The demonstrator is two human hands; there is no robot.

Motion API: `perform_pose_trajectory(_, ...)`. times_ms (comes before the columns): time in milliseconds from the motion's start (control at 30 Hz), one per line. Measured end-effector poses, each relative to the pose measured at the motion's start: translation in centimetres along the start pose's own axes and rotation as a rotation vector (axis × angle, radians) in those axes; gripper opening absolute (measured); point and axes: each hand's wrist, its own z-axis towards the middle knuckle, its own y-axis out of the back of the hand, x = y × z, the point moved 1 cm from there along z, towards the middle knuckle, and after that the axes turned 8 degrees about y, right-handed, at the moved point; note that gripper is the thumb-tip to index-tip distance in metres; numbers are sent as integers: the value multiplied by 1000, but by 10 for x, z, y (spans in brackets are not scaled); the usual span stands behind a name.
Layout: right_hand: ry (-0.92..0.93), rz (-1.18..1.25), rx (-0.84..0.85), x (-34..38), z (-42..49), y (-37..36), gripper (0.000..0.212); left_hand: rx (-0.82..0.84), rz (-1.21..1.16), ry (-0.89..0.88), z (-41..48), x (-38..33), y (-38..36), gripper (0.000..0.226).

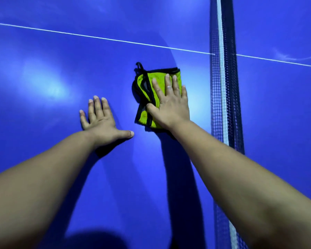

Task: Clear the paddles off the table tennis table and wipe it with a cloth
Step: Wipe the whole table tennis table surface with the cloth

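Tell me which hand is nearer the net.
Right. The right hand lies flat on the green cloth just beside the net; the left hand rests on the table, farther away.

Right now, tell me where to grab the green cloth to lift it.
Pinch the black loop at the far left corner of the cloth, coming from the left: it sticks out free, while the right hand lies flat on its right half.
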Motion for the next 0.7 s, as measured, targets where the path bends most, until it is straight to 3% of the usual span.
perform_pose_trajectory(200,-57,0,28,35,-112,-20,80,-112,-75,-48,-8,6,-6,130)
perform_pose_trajectory(367,-88,-3,40,67,-203,-40,81,-344,-66,-157,-36,5,-19,103)
perform_pose_trajectory(500,-137,13,14,90,-271,-56,80,-312,-87,-210,-76,6,-48,84)
perform_pose_trajectory(700,-168,-2,17,116,-370,-72,83,-230,-39,-226,-117,35,-80,78)
